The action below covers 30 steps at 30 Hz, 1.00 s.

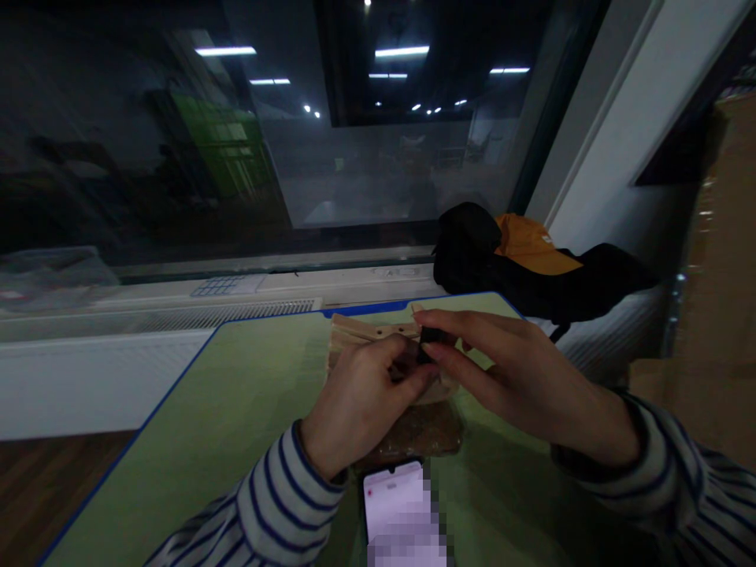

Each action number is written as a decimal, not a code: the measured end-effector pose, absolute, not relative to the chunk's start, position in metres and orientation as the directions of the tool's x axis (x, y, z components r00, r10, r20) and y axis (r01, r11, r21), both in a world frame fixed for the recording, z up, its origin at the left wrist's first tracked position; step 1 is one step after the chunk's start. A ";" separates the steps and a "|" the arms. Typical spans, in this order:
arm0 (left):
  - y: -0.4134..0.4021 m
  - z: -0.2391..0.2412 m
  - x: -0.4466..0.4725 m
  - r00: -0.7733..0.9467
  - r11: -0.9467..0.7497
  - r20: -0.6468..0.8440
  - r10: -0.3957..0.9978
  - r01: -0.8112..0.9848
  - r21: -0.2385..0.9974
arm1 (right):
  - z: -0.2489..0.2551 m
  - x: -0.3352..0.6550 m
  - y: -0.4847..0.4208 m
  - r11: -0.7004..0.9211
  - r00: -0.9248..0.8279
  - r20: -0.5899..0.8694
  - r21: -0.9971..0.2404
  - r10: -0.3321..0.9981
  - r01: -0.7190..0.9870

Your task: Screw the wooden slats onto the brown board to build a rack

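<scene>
Between the fingertips of my right hand (502,362) is a small black block-like piece (429,344), its exact kind unclear. My left hand (369,390) is closed, thumb and fingers meeting at the lower left of that piece; whether it grips the piece too is hidden. Behind both hands lies a tan, wood-coloured object (354,327) with small dark holes along its upper part, mostly covered by the fingers. Just below it, a brown item in clear, shiny wrapping (425,431) rests on the table.
A phone with a lit screen (393,500) lies on the green, blue-edged table (253,394) near me. Past the table are a radiator (265,315) and a window sill. Dark clothing (520,287) and an orange cap (535,242) sit at the right; a cardboard box (720,276) stands farther right.
</scene>
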<state>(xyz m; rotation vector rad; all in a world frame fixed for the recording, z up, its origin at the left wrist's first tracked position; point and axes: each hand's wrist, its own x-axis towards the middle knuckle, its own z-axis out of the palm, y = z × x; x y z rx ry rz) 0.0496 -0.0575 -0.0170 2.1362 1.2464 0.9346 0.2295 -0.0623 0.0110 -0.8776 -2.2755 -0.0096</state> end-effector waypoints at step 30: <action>-0.059 -0.017 0.053 0.349 -0.487 0.339 0.873 0.600 0.635 | 0.010 0.230 -0.060 0.783 -0.522 0.658 -0.172 0.543 0.598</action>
